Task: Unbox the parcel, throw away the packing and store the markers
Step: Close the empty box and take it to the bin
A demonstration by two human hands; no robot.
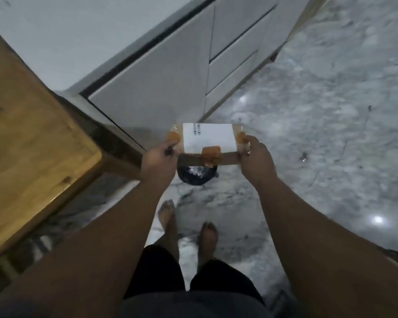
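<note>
A flat brown cardboard parcel (208, 140) with a white shipping label and strips of orange-brown tape is held level in front of me. My left hand (159, 160) grips its left end and my right hand (255, 157) grips its right end. Directly below the parcel, on the floor, stands a small dark bin (197, 176) lined with a black bag and holding some crumpled white stuff. The parcel hides the far part of the bin. No markers are visible.
A wooden table (32, 143) fills the left side, its corner close to my left arm. White cabinets with drawers (193, 72) run along the back. The floor (319, 134) is grey marble, and my bare feet (189, 228) stand just behind the bin.
</note>
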